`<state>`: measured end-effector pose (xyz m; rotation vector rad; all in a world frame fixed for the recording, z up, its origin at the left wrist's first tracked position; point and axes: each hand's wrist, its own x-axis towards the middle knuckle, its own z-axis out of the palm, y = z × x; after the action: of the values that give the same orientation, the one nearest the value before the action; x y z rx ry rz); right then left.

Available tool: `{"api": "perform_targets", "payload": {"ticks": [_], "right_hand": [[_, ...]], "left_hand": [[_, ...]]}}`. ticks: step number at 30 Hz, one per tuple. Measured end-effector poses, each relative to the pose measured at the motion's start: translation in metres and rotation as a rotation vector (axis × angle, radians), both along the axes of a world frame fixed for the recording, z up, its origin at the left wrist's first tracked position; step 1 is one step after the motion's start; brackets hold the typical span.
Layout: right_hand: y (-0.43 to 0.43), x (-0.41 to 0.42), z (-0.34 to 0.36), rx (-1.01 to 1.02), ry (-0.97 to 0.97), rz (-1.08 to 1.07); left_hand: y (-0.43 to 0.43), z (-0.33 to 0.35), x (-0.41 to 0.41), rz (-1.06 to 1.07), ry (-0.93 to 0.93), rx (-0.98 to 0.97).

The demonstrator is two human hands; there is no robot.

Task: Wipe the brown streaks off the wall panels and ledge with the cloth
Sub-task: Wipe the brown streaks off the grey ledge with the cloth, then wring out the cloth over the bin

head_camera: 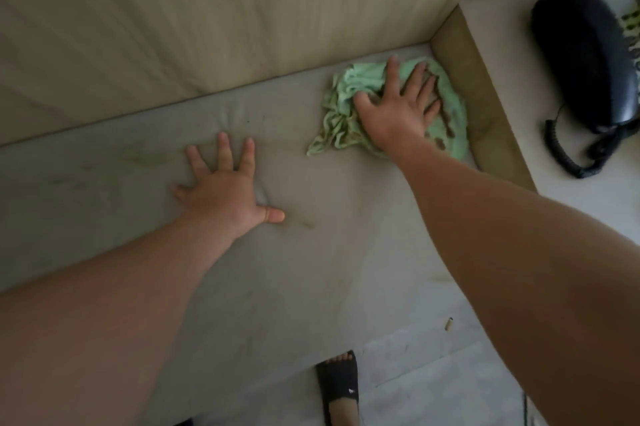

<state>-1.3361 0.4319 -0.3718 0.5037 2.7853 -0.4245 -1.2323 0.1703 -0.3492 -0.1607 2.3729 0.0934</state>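
Wall panels (207, 10): beige, padded, with faint brown streaks low down.
Cloth (349, 86): green, brown-stained, crumpled in the right corner.
Right hand (398, 110): fingers spread, pressing the cloth flat.
Left hand (225, 190): splayed wide, resting on bare panel.

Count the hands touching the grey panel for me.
2. The left hand lies flat on the bare grey panel at centre; the right hand presses the green cloth against it near the right corner.

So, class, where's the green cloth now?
In the head view, the green cloth lies right of centre on the grey surface, under the right hand, beside the brown side wall.
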Motion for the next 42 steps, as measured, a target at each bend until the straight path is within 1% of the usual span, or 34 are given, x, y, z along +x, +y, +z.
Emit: {"api": "perform_targets", "payload": {"ticks": [2, 4, 6, 8, 10, 11, 12, 14, 16, 18, 20, 24, 26, 28, 29, 31, 33, 35, 37, 38, 40, 42], "right_hand": [[-0.02, 0.003, -0.007, 0.071, 0.028, 0.126], [-0.041, 0.021, -0.007, 0.058, 0.096, 0.329], [-0.057, 0.048, -0.001, -0.054, 0.115, 0.524], [-0.071, 0.083, 0.006, -0.23, 0.059, 0.688], [-0.083, 0.117, 0.018, -0.429, 0.012, 0.75], [-0.089, 0.13, 0.025, -0.522, -0.01, 0.706], [-0.094, 0.138, 0.035, -0.605, -0.041, 0.613], [-0.108, 0.151, 0.061, -0.71, -0.113, 0.441], [-0.128, 0.161, 0.087, -0.81, -0.196, 0.332], [-0.148, 0.168, 0.112, -0.9, -0.283, 0.205], [-0.173, 0.176, 0.134, -0.971, -0.37, 0.166], [-0.235, 0.215, 0.177, -1.142, -0.655, 0.129], [-0.265, 0.239, 0.19, -1.217, -0.795, 0.08], [-0.297, 0.269, 0.201, -1.223, -0.859, 0.109], [-0.312, 0.284, 0.203, -1.19, -0.821, 0.162], [-0.347, 0.325, 0.202, -1.03, -0.638, 0.346], [-0.379, 0.374, 0.203, -0.882, -0.544, 0.53], [-0.407, 0.43, 0.209, -0.861, -0.639, 0.649], [-0.429, 0.488, 0.218, -0.9, -0.778, 0.784], [-0.444, 0.526, 0.222, -0.91, -0.815, 0.881], [-0.465, 0.585, 0.235, -0.938, -0.838, 1.013], [-0.489, 0.649, 0.247, -0.992, -0.866, 1.073]], "left_hand": [[-0.003, -0.001, 0.0, 0.001, -0.009, 0.017], [-0.005, 0.003, -0.001, 0.011, -0.013, 0.042], [-0.012, 0.009, -0.002, -0.006, -0.031, 0.068], [-0.025, 0.017, 0.003, -0.037, -0.028, 0.109], [-0.04, 0.034, 0.022, -0.039, 0.053, 0.13], [-0.046, 0.043, 0.034, 0.003, 0.097, 0.138], [-0.053, 0.05, 0.047, 0.068, 0.136, 0.155], [-0.066, 0.068, 0.076, 0.246, 0.15, 0.224], [-0.082, 0.084, 0.107, 0.395, 0.132, 0.304], [-0.095, 0.095, 0.129, 0.485, 0.137, 0.379], [-0.109, 0.11, 0.152, 0.564, 0.209, 0.474], [-0.139, 0.164, 0.211, 0.712, 0.413, 0.789], [-0.158, 0.183, 0.245, 0.77, 0.443, 0.817], [-0.182, 0.194, 0.288, 0.894, 0.478, 0.821], [-0.193, 0.199, 0.311, 0.969, 0.501, 0.818], [-0.217, 0.209, 0.366, 1.088, 0.575, 0.804], [-0.233, 0.216, 0.423, 1.202, 0.617, 0.772], [-0.246, 0.225, 0.484, 1.335, 0.657, 0.746], [-0.259, 0.231, 0.544, 1.465, 0.739, 0.792], [-0.268, 0.237, 0.584, 1.543, 0.796, 0.821], [-0.279, 0.248, 0.644, 1.643, 0.873, 0.862], [-0.288, 0.261, 0.714, 1.754, 0.938, 0.848]]}}
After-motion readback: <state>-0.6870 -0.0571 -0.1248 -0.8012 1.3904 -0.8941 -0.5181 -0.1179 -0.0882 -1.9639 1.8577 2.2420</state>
